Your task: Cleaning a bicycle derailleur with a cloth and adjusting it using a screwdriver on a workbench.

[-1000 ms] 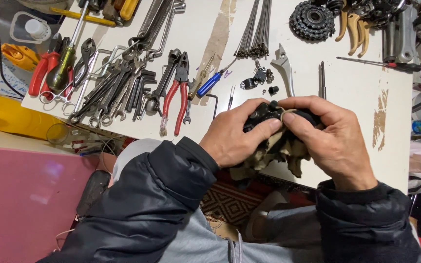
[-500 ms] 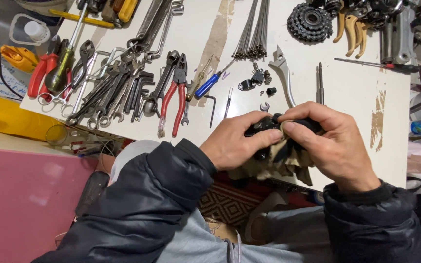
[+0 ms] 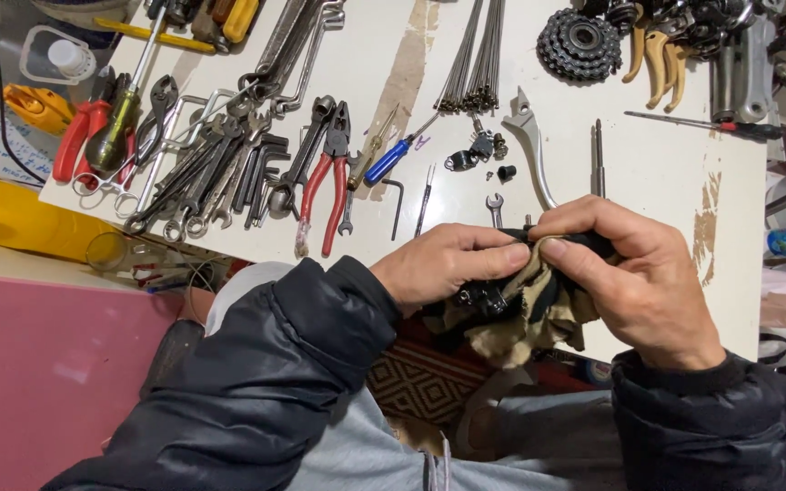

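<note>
Two hands, left hand [image 3: 443, 268], right hand [image 3: 639, 277], one rag [image 3: 525, 318], one black part [image 3: 484, 295]

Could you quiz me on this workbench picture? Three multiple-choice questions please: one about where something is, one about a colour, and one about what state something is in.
1. Where does the toothed cog cluster lie on the white table?
A. at the far edge, right of the spokes
B. at the near edge by the sleeve
C. on the pink surface

2. What colour are the handles of the pliers near the table's middle?
A. green
B. red
C. white

3. What do the left hand and right hand hold?
A. nothing
B. one wrench each
C. a small black part wrapped in a tan rag

Answers: 1 A, it sits top right beside the spoke bundle. 2 B, both grips are red. 3 C, both hands pinch rag and part together.
</note>
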